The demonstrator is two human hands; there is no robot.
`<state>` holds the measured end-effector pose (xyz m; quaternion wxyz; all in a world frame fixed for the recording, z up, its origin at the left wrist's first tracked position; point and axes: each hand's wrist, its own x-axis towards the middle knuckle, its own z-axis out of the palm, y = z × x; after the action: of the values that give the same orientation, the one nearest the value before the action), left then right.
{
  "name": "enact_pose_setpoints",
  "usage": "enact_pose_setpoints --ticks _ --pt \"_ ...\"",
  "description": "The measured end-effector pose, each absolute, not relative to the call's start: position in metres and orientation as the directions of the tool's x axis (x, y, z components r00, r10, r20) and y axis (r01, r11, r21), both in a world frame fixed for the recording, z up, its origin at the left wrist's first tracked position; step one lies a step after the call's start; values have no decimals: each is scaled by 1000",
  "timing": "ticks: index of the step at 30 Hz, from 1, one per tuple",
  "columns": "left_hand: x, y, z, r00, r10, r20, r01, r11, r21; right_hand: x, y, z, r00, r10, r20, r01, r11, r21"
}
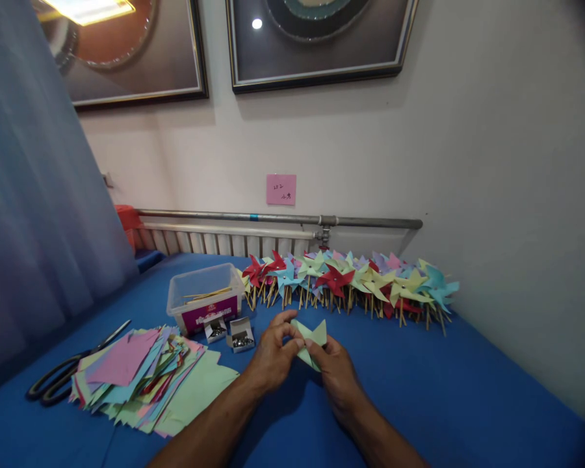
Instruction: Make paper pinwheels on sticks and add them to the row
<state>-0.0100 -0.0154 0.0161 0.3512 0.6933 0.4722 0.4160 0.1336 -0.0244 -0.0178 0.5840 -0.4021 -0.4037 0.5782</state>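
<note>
Both hands meet over the blue table [468, 390] and pinch a pale green paper piece [316, 335] folded into pointed flaps. My left hand [272, 354] grips its left side with thumb and fingers. My right hand [338, 374] holds its lower right side. The paper's points stick up above my fingers. To the left lies a loose pile of coloured paper squares [141, 377], pink and green on top. Two small open boxes of metal pins [229, 333] sit just beyond my left hand.
A long row of finished paper pinwheels on sticks [351, 281] lies along the wall. A clear plastic tub with wooden sticks [203, 298] stands behind the pin boxes. Black scissors [63, 374] lie at the far left. A curtain [34, 227] hangs left; a radiator pipe [273, 218] runs behind.
</note>
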Motion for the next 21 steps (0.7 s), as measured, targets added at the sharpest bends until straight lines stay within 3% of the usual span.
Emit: enact_pose_setpoints --ticks 7,21 --pt "-12 -20 16 238 910 339 434 -412 801 133 -26 -17 -22 1000 -16 -395 -24 -918" --pt "-9 -20 17 204 926 317 451 -377 809 134 -27 -16 9 1000 18 -378 20 -926"
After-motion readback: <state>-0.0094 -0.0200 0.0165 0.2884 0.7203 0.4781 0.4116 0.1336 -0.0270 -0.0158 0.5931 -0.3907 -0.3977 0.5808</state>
